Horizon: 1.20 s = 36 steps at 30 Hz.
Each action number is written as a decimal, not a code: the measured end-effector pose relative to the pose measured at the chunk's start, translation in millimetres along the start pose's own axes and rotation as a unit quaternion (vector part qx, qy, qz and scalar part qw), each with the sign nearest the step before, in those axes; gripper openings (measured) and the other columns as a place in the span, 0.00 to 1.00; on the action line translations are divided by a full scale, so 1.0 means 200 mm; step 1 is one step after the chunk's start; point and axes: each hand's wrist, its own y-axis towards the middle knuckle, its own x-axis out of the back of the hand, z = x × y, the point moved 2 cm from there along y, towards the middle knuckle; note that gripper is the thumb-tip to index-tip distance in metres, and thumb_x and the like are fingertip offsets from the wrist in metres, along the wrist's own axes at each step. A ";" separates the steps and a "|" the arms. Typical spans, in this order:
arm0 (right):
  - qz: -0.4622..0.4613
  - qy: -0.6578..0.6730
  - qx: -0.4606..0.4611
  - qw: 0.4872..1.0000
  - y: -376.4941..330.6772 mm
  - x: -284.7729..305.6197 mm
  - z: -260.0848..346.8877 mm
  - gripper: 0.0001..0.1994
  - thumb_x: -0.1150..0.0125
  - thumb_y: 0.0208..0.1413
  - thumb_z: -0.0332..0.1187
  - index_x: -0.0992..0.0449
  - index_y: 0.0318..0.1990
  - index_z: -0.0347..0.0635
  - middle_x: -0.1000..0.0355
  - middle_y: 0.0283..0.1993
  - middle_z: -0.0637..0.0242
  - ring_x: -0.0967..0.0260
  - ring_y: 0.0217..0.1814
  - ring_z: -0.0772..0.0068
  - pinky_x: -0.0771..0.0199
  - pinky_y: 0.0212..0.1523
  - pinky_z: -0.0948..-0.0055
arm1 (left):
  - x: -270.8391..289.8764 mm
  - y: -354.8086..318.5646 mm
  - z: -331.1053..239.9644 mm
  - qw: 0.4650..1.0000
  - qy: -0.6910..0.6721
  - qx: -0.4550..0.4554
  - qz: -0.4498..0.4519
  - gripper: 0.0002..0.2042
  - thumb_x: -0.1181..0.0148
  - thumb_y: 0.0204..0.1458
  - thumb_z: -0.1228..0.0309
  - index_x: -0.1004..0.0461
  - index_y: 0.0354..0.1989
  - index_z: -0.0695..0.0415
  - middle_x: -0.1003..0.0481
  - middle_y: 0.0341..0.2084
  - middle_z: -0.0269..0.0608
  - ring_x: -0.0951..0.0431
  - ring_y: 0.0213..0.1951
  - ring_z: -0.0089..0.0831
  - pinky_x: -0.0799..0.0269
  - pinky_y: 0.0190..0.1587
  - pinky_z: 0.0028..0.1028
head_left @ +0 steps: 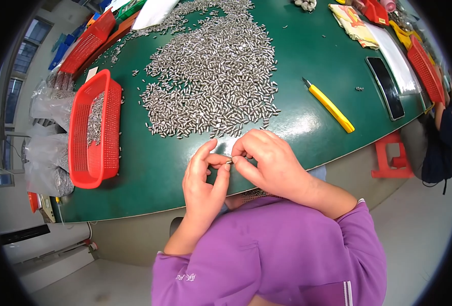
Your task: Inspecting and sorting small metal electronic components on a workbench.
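Silvery piece (229, 162): I'm pinching it with left hand (200, 181), right hand (270, 159) seemingly pinching its near end; single-piece handling, probably needing delicacy next.

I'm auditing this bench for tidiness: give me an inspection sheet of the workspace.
Surface: green tabletop, partly covered.
Job's things: metal pieces heaped loose; more inside the red basket.
Clutter: yellow cutter and phone, right of the heap.
Hands: left hand pinches a small metal piece; right hand has fingertips close beside it.
Cables: possible thin cord at the table's left corner, unclear.
Surroundings: red stool on the floor at right; plastic bags left of the basket.
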 end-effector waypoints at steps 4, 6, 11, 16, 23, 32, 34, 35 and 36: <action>-0.005 0.002 -0.003 1.000 0.00 0.01 0.00 0.05 0.37 0.52 0.26 0.28 0.33 0.42 0.28 0.33 0.67 0.28 0.32 0.65 0.29 0.39 0.64 | 0.00 0.00 0.00 1.000 -0.019 0.011 -0.002 0.23 0.38 0.54 0.80 0.30 0.60 0.58 0.20 0.33 0.30 0.29 0.33 0.15 0.39 0.36 0.20; 0.000 0.022 -0.015 1.000 0.00 0.02 0.00 0.04 0.38 0.53 0.26 0.27 0.33 0.41 0.28 0.33 0.67 0.28 0.32 0.67 0.29 0.39 0.65 | 0.00 0.00 0.00 1.000 -0.021 0.009 -0.001 0.23 0.38 0.54 0.80 0.30 0.60 0.59 0.20 0.33 0.30 0.29 0.33 0.15 0.39 0.36 0.19; 0.019 0.041 -0.086 0.995 -0.05 0.17 0.01 0.05 0.39 0.55 0.28 0.28 0.36 0.41 0.27 0.35 0.62 0.26 0.34 0.60 0.27 0.41 0.62 | 0.00 0.01 0.00 1.000 -0.001 0.003 0.008 0.21 0.39 0.55 0.80 0.29 0.58 0.59 0.20 0.33 0.29 0.29 0.33 0.14 0.38 0.35 0.19; -0.055 -0.109 -0.170 0.978 -0.20 0.59 0.04 0.04 0.37 0.53 0.22 0.25 0.34 0.36 0.29 0.31 0.64 0.28 0.31 0.71 0.25 0.32 0.74 | 0.01 0.02 -0.04 1.000 0.001 0.003 0.001 0.10 0.38 0.51 0.81 0.20 0.41 0.59 0.20 0.32 0.39 0.23 0.36 0.34 0.28 0.40 0.31; -0.089 -0.426 -0.379 0.817 -0.60 1.13 0.08 0.02 0.43 0.59 0.21 0.27 0.38 0.36 0.28 0.36 0.60 0.29 0.38 0.61 0.27 0.44 0.70 | 0.01 0.03 -0.04 0.999 0.020 -0.047 0.004 0.06 0.38 0.53 0.82 0.21 0.37 0.59 0.22 0.35 0.37 0.24 0.36 0.26 0.30 0.37 0.23; -0.036 -0.204 -0.008 0.978 -0.12 0.45 0.03 0.09 0.32 0.50 0.28 0.22 0.40 0.44 0.25 0.39 0.63 0.26 0.43 0.57 0.25 0.44 0.62 | 0.08 0.02 -0.01 0.999 -0.026 0.026 -0.029 0.05 0.38 0.52 0.84 0.22 0.37 0.63 0.21 0.37 0.42 0.22 0.35 0.27 0.24 0.37 0.24; -0.008 -0.199 0.025 0.980 -0.03 0.33 0.03 0.08 0.33 0.50 0.29 0.23 0.38 0.44 0.29 0.37 0.63 0.29 0.42 0.57 0.26 0.42 0.60 | 0.10 0.02 -0.01 0.999 -0.014 0.026 -0.032 0.05 0.38 0.52 0.84 0.22 0.36 0.62 0.21 0.36 0.42 0.22 0.35 0.28 0.24 0.37 0.24; -0.007 -0.197 0.027 0.980 0.00 0.29 0.02 0.08 0.33 0.50 0.29 0.23 0.38 0.44 0.29 0.37 0.63 0.29 0.42 0.57 0.26 0.42 0.60 | 0.11 0.02 -0.01 0.999 0.001 0.027 -0.035 0.06 0.38 0.52 0.84 0.22 0.36 0.62 0.21 0.36 0.41 0.22 0.35 0.28 0.24 0.37 0.25; -0.007 -0.212 0.029 0.977 0.02 0.26 0.00 0.07 0.34 0.51 0.29 0.24 0.37 0.43 0.30 0.36 0.63 0.30 0.41 0.57 0.27 0.41 0.60 | 0.12 0.01 -0.02 0.999 0.017 0.026 -0.029 0.06 0.37 0.51 0.84 0.22 0.36 0.62 0.21 0.35 0.41 0.22 0.35 0.30 0.24 0.36 0.26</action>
